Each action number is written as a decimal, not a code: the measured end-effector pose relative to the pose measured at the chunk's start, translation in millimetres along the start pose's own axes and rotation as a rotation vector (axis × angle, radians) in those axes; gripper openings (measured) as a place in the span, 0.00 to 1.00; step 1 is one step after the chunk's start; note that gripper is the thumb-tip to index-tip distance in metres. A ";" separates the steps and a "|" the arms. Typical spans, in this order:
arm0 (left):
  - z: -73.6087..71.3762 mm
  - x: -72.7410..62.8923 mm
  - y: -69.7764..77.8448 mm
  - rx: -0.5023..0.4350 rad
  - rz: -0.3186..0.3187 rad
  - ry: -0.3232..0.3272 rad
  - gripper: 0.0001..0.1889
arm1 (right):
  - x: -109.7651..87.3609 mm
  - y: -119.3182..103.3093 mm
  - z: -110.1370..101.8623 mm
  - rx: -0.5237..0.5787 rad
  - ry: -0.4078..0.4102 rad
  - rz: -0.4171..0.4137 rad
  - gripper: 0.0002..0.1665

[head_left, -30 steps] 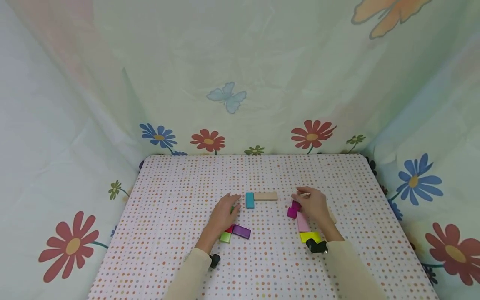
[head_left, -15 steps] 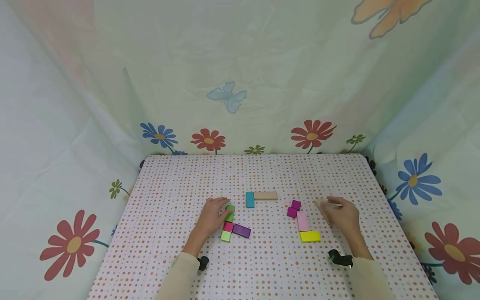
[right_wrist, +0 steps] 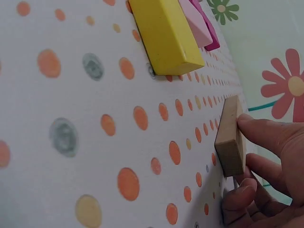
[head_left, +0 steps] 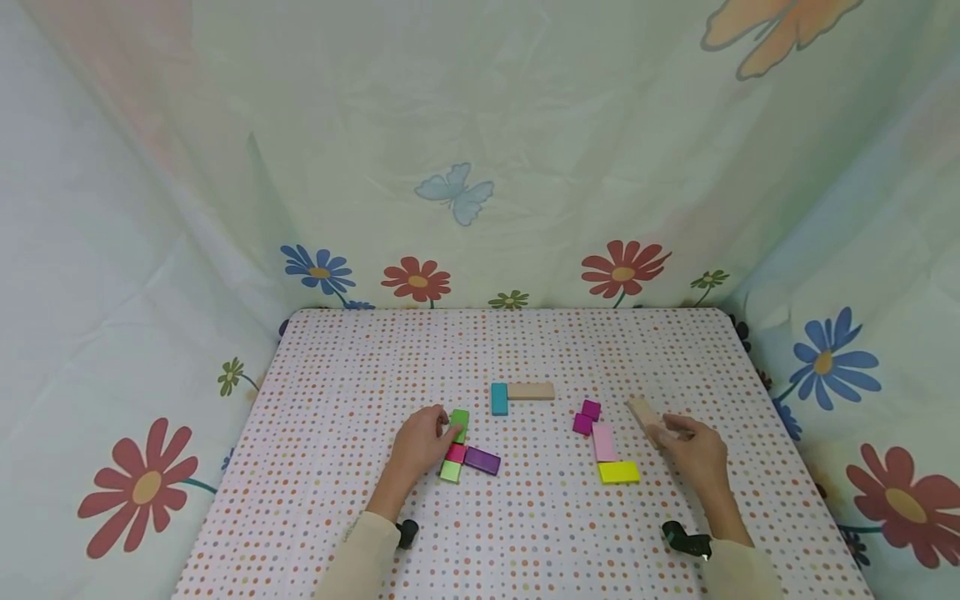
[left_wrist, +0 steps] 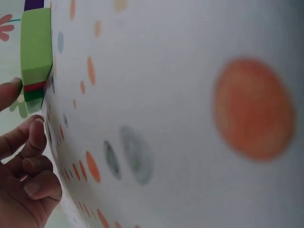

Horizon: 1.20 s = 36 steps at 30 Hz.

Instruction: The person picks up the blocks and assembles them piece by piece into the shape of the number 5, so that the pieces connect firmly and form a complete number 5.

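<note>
At the right of the table, a plain wooden block (head_left: 642, 415) lies slanted on the cloth. My right hand (head_left: 697, 454) pinches its near part; in the right wrist view the thumb is against the wooden block (right_wrist: 230, 137), with the index finger close below. My left hand (head_left: 422, 446) is beside a green block (head_left: 461, 421), its thumb reaching to that block's edge and its fingers loosely bent. A red block (head_left: 455, 452), a light green block (head_left: 450, 472) and a purple block (head_left: 482, 461) adjoin it. The left wrist view shows the light green block (left_wrist: 36, 42) above my thumb.
Two magenta cubes (head_left: 587, 417), a pink block (head_left: 603, 442) and a yellow block (head_left: 618, 472) form a chain left of my right hand. Farther back, a blue block (head_left: 499, 399) meets another wooden block (head_left: 531, 391). A flowered curtain (head_left: 360, 167) surrounds the dotted table (head_left: 525, 550).
My right hand has moved from above the magenta cubes rightward and nearer to the wooden block. My left hand has drawn back slightly to the left, uncovering the green block. The blocks keep their places.
</note>
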<state>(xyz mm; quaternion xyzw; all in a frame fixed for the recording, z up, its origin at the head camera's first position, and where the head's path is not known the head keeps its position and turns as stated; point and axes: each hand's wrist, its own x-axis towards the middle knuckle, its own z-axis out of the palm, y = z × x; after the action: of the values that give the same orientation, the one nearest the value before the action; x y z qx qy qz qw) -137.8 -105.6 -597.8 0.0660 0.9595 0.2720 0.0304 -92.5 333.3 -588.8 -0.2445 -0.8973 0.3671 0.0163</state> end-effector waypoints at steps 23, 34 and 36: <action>5.0 -4.6 5.9 0.078 -0.020 -0.062 0.25 | -15.2 9.8 6.0 -0.049 0.038 -0.007 0.36; 6.6 -2.0 10.8 0.051 -0.057 -0.021 0.24 | -14.6 12.1 5.2 -0.054 0.068 -0.021 0.35; 7.8 -1.4 11.8 0.054 -0.074 -0.009 0.22 | -14.6 12.7 5.0 -0.051 0.070 -0.028 0.36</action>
<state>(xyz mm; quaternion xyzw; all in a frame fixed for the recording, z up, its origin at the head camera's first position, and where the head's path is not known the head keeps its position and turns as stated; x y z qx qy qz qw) -134.4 -91.8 -598.2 0.0328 0.9682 0.2444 0.0430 -75.3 331.3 -598.7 -0.2451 -0.9087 0.3348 0.0465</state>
